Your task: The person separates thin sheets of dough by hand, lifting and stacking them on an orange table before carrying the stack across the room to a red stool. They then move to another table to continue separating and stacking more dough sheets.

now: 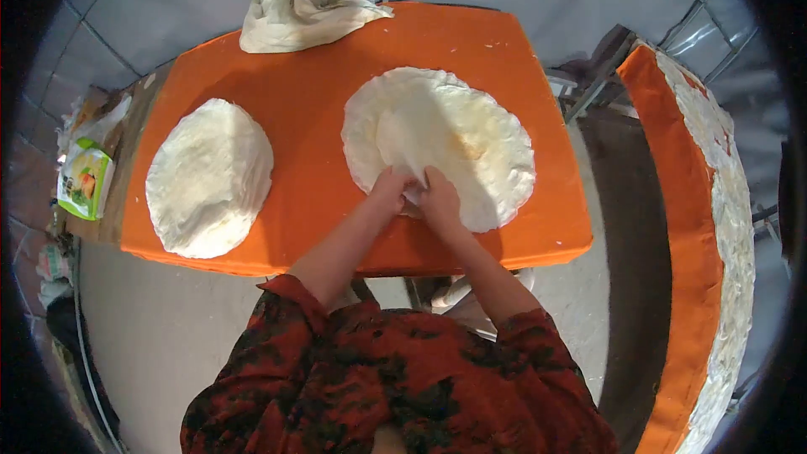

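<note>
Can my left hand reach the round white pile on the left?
Likely yes: only orange cloth lies between the left hand and that pile, though it seems to be pinching a thin sheet.

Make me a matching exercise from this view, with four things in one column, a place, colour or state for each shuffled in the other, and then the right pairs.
Things:
1. crumpled cloth
2. packet
3. left flatbread stack
4. right flatbread

Places, colours, states:
A. left hand and right hand at its near edge
B. green and white
C. bunched at the far edge of the orange-covered table
D. layered, with no hand on it

Pairs: 1-C, 2-B, 3-D, 4-A.
</note>
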Tool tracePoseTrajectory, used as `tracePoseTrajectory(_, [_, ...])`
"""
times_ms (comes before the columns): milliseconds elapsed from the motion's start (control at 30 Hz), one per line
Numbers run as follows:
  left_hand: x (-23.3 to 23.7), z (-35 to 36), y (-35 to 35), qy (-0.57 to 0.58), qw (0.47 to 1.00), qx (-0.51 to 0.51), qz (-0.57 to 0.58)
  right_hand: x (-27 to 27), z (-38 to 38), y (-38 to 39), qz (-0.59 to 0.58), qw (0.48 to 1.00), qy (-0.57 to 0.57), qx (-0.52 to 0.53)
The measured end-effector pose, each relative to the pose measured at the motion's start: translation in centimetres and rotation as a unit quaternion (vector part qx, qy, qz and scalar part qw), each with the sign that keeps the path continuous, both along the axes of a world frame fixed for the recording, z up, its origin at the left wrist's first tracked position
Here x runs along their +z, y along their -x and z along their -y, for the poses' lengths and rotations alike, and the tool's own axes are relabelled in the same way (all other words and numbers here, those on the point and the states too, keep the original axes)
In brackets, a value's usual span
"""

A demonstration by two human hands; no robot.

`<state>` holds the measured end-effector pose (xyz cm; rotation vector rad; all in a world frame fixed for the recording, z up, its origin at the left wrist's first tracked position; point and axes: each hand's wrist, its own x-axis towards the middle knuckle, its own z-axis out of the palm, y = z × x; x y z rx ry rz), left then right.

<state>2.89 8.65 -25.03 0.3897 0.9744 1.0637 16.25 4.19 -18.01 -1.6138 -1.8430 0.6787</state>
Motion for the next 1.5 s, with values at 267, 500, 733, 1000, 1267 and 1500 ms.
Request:
tracePoseTrajectory(267, [5.6, 2.6, -1.1, 0.045, 0.991, 0.056, -0.116, 5.6, -29.5, -28.8, -0.193, 0.963, 0.087, 0.164])
tracePoseTrajectory(500, [6.6, 3.5, -1.1, 0.03, 0.991, 0.072, -0.107, 30.6, -26.7, -23.0, 0.143, 0.983, -0.114, 0.016])
tracePoseTrajectory(733, [4.9, 3.0, -1.1, 0.005, 0.993, 0.073, -0.094, 20.6, -25.1, -17.3, 0.246, 0.95, -0.147, 0.124])
tracePoseTrajectory(1000, [6.6, 3.7, -1.2, 0.02, 0.992, 0.083, -0.088, 40.9, -26.5, -23.0, 0.003, 0.977, -0.203, 0.066])
tracePoseTrajectory(1267, [5.2, 3.2, -1.1, 0.012, 0.995, 0.072, -0.074, 24.7, -12.4, -11.2, 0.313, 0.858, -0.404, 0.046])
tracePoseTrajectory(1500, [5.6, 4.5, -1.3, 0.008, 0.999, 0.047, 0.005, 0.0, -0.5, -6.0, 0.263, 0.947, -0.146, 0.114])
